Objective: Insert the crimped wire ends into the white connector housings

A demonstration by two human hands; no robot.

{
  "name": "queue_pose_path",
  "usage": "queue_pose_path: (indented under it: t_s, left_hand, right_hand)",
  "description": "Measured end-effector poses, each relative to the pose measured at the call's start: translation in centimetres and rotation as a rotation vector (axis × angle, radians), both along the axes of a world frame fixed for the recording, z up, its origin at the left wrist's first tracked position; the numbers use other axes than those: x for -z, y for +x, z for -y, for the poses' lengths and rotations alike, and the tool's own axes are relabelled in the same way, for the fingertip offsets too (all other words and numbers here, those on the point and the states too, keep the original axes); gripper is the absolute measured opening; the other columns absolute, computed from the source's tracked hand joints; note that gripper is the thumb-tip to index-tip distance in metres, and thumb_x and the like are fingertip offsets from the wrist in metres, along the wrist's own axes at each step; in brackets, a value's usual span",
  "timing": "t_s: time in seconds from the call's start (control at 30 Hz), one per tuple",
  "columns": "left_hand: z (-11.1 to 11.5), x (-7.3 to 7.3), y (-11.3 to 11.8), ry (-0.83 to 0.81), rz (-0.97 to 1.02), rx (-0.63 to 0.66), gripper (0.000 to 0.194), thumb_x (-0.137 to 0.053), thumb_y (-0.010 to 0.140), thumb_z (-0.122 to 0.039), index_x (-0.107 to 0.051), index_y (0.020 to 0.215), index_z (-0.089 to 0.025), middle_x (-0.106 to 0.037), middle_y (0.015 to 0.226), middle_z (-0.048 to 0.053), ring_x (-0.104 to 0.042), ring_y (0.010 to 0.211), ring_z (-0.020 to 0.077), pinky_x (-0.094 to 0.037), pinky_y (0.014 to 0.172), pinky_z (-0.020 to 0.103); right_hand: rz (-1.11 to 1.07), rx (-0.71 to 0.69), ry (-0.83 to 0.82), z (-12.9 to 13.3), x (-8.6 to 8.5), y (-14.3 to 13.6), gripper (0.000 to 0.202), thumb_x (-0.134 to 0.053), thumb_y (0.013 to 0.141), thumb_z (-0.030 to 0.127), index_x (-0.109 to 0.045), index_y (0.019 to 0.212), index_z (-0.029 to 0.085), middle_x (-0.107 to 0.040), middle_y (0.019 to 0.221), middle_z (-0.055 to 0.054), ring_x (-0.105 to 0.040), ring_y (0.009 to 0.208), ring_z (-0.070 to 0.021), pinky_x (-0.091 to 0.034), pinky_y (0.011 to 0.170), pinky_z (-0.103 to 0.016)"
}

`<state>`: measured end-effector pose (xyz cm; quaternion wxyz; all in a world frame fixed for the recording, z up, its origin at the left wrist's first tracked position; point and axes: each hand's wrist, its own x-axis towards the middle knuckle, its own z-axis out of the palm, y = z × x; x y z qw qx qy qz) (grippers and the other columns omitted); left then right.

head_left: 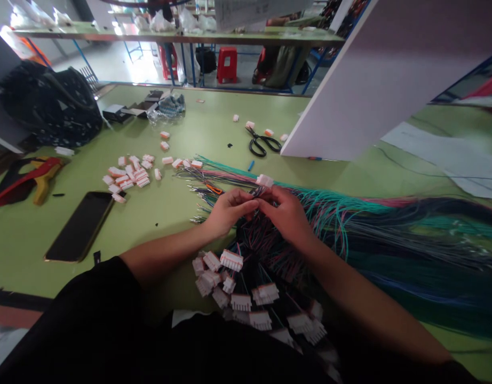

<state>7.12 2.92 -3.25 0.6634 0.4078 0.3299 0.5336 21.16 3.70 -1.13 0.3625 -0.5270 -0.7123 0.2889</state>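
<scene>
Between the meeting fingertips of left hand [230, 210] and right hand [288, 213], pinches dark wires [259, 191], both hands closed on them. Just beyond the right index finger, presents a white connector [264, 181] lying crosswise, long axis running left to right, right end tipped slightly nearer; cannot tell whether gripped or merely resting. Covers most of the pinched stretch with thumbs and fingers. Right of the right hand, loses the wire bundle [410, 237] off the picture's edge. Below both hands, sinks a connector pile [241, 303] into shadow against black clothing [110, 320]. Left of the left hand, leaves bare table [166, 205] as far as a phone [80, 226], with loose connectors [140, 178] farther ahead. Beyond the right hand, meets black scissors [254, 137], then a slanting white panel [350, 96], narrowing the room.
</scene>
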Motion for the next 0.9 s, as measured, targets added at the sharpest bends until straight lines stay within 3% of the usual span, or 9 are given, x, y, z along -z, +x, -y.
queue_pose_path:
  t_s: [0.23, 0.33, 0.47, 0.57, 0.67, 0.8, 0.9]
  left_hand:
    - [-0.3, 0.1, 0.1, -0.08, 0.052, -0.025, 0.014, -0.068, 0.067, -0.017, -0.056, 0.062, -0.014, -0.053, 0.045, -0.005, -0.048, 0.041, 0.0058, -0.035, 0.046, 0.018]
    - [-0.3, -0.2, 0.0, -0.133, 0.07, 0.007, 0.014, -0.068, 0.068, -0.014, -0.056, 0.06, -0.013, -0.053, 0.046, -0.004, -0.048, 0.041, 0.0058, -0.036, 0.045, 0.019]
    - [-1.0, -0.1, -0.4, -0.238, 0.109, 0.154, 0.019, -0.073, 0.063, -0.014, -0.055, 0.058, -0.012, -0.056, 0.05, -0.002, -0.05, 0.042, 0.0064, -0.039, 0.045, 0.021]
    - [-2.0, 0.3, -1.0, -0.249, 0.124, 0.323, 0.026, -0.08, 0.055, -0.018, -0.055, 0.057, -0.012, -0.057, 0.05, -0.002, -0.05, 0.04, 0.0072, -0.042, 0.047, 0.023]
    - [-2.6, 0.7, -1.2, -0.245, 0.123, 0.46, 0.029, -0.084, 0.049, -0.021, -0.057, 0.058, -0.012, -0.057, 0.049, -0.002, -0.049, 0.039, 0.0071, -0.043, 0.048, 0.025]
    - [-2.5, 1.0, -0.8, -0.257, 0.158, 0.359, 0.024, -0.081, 0.052, -0.014, -0.057, 0.059, -0.013, -0.055, 0.051, -0.003, -0.048, 0.042, 0.0063, -0.041, 0.048, 0.023]
    - [-2.0, 0.8, -0.9, -0.178, 0.144, 0.292, 0.02, -0.076, 0.056, -0.011, -0.057, 0.061, -0.014, -0.055, 0.053, -0.003, -0.048, 0.044, 0.0072, -0.04, 0.049, 0.023]
  right_hand:
    - [0.303, -0.247, 0.257, -1.0, -0.1, 1.0, 0.017, -0.049, 0.078, 0.019, -0.064, 0.075, 0.023, -0.068, 0.083, -0.005, -0.061, 0.082, -0.0206, -0.047, 0.078, -0.036]
    - [0.324, -0.194, 0.382, -1.1, 0.4, 0.9, 0.024, -0.046, 0.082, 0.019, -0.069, 0.078, 0.026, -0.07, 0.092, -0.007, -0.06, 0.096, -0.023, -0.045, 0.087, -0.041]
    - [0.161, -0.146, 0.458, -0.8, 1.2, 0.4, 0.026, -0.045, 0.084, 0.024, -0.071, 0.081, 0.03, -0.07, 0.095, -0.005, -0.059, 0.103, -0.0217, -0.044, 0.093, -0.043]
    - [-0.009, -0.159, 0.351, -0.8, 1.6, 0.2, 0.022, -0.049, 0.081, 0.028, -0.071, 0.079, 0.029, -0.07, 0.092, -0.004, -0.062, 0.098, -0.0217, -0.047, 0.09, -0.044]
    - [-0.196, -0.196, 0.064, -0.8, 1.5, -0.1, 0.018, -0.054, 0.075, 0.03, -0.07, 0.08, 0.028, -0.069, 0.091, -0.001, -0.065, 0.084, -0.0209, -0.054, 0.074, -0.041]
    - [-0.553, -0.291, -0.256, -0.6, 1.1, -0.9, 0.024, -0.064, 0.063, 0.031, -0.067, 0.086, 0.024, -0.066, 0.101, -0.002, -0.063, 0.069, -0.0174, -0.054, 0.057, -0.035]
    - [-0.699, -0.156, -0.307, -0.4, 0.7, -1.3, 0.021, -0.063, 0.064, 0.035, -0.061, 0.081, 0.023, -0.066, 0.095, -0.003, -0.063, 0.075, -0.0188, -0.054, 0.059, -0.034]
